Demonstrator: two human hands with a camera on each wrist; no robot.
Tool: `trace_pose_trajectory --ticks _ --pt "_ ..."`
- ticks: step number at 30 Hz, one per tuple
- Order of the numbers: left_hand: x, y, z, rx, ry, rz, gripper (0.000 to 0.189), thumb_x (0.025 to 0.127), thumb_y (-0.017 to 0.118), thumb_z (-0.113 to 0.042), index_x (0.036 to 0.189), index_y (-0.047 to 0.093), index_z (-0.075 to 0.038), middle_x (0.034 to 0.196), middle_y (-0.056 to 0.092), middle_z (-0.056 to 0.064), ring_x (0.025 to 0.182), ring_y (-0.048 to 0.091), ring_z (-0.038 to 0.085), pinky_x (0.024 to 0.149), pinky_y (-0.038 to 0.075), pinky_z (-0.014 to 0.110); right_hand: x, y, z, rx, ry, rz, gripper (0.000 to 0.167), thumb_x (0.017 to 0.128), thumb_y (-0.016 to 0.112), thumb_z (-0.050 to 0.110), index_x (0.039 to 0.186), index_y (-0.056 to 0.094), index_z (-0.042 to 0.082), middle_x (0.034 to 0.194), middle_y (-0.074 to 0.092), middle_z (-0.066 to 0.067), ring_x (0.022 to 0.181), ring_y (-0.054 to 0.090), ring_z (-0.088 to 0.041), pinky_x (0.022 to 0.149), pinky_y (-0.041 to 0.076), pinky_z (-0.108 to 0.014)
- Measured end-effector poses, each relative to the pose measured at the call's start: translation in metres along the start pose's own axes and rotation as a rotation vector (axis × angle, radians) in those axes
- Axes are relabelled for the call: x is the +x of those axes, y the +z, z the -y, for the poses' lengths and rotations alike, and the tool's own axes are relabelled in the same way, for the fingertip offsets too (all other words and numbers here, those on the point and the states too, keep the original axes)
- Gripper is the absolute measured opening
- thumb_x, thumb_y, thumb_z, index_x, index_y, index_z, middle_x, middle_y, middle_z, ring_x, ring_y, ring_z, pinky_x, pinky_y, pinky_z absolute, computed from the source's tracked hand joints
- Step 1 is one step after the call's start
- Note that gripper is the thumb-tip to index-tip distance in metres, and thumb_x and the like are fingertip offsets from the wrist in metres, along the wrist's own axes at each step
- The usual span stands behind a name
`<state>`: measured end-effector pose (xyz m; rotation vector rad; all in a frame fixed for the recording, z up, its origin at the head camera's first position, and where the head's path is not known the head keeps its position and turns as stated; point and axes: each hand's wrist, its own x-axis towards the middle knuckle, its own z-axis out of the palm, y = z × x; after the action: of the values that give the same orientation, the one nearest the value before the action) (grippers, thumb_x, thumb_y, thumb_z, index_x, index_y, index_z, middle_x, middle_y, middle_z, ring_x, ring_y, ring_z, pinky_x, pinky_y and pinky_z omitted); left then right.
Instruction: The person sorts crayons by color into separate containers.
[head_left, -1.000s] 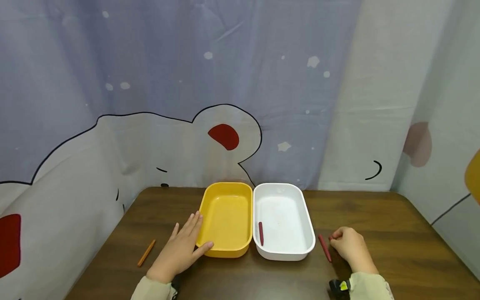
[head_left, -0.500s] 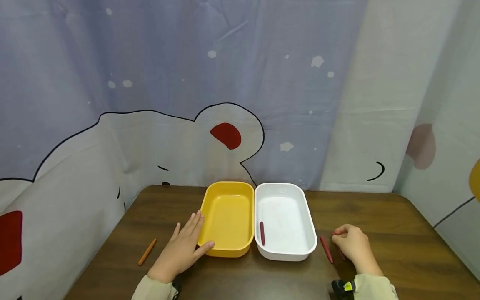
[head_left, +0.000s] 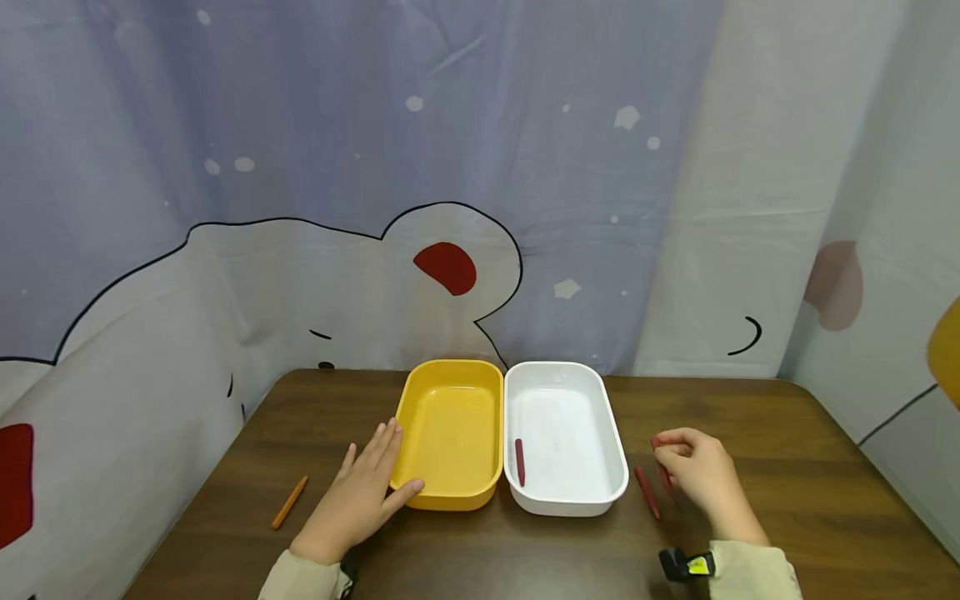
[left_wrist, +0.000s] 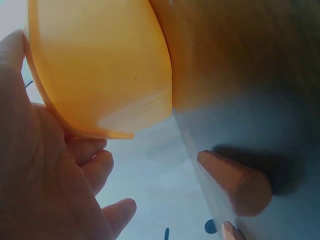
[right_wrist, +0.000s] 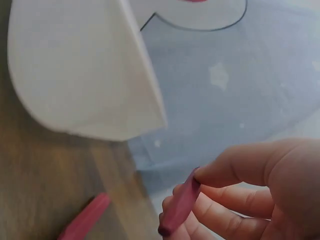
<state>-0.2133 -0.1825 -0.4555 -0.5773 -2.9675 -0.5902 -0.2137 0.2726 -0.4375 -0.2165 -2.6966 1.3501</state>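
Note:
My right hand (head_left: 705, 479) pinches a dark red crayon (right_wrist: 181, 207) between thumb and fingers, to the right of the white tray (head_left: 618, 454). Beside it on the table lies another red crayon (head_left: 647, 492), also seen at the lower left of the right wrist view. A third red crayon (head_left: 520, 462) rests inside the white tray, near its left wall. With straight fingers, my left hand (head_left: 356, 504) touches the left rim of the yellow tray (head_left: 450, 502), thumb at the front corner. An orange crayon (head_left: 289, 502) lies on the table left of that hand.
Both trays stand side by side on a brown wooden table (head_left: 480, 558), close to its back edge. A printed curtain (head_left: 337, 292) hangs behind the table and along its sides.
My right hand has raised the pinched red crayon from beside the other one and moved slightly away from me. My left hand keeps its place on the yellow tray.

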Motion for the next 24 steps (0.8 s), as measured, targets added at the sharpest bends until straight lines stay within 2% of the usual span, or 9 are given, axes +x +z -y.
trace_pose_trajectory --ticks 5,13,20,24 --pt "-0.001 0.001 0.0 0.003 0.0 -0.004 0.088 0.101 0.049 -0.06 0.158 0.026 0.002 0.167 0.019 0.017 0.154 0.017 0.035 0.118 0.013 0.068 -0.004 0.001 0.012 0.135 0.01 0.02 0.033 0.096 0.062 0.005 0.122 0.063 -0.014 0.102 0.073 -0.018 0.08 0.065 -0.006 0.067 0.06 -0.028" --pt "0.0 0.0 0.002 0.021 -0.014 0.031 0.088 0.101 0.045 -0.062 0.16 0.022 0.0 0.167 0.015 0.014 0.155 0.012 0.032 0.119 0.011 0.065 -0.011 0.009 0.03 0.318 0.038 0.05 0.036 0.098 0.062 0.005 0.128 0.058 -0.015 0.101 0.073 -0.012 0.079 0.068 -0.008 0.069 0.06 -0.027" --pt "0.0 0.0 0.003 0.024 -0.011 0.027 0.089 0.101 0.046 -0.063 0.16 0.022 0.0 0.167 0.014 0.015 0.155 0.012 0.032 0.119 0.011 0.065 -0.016 0.028 0.047 0.413 0.056 0.029 0.036 0.099 0.064 0.008 0.129 0.061 -0.012 0.105 0.073 -0.011 0.079 0.067 -0.008 0.068 0.059 -0.026" --pt "0.001 0.001 0.003 0.022 -0.008 0.025 0.089 0.101 0.045 -0.063 0.16 0.021 0.0 0.168 0.014 0.015 0.155 0.012 0.032 0.119 0.011 0.065 -0.017 0.045 0.055 0.463 0.012 0.009 0.031 0.097 0.063 0.002 0.125 0.063 -0.012 0.099 0.072 -0.013 0.074 0.065 -0.01 0.064 0.058 -0.027"
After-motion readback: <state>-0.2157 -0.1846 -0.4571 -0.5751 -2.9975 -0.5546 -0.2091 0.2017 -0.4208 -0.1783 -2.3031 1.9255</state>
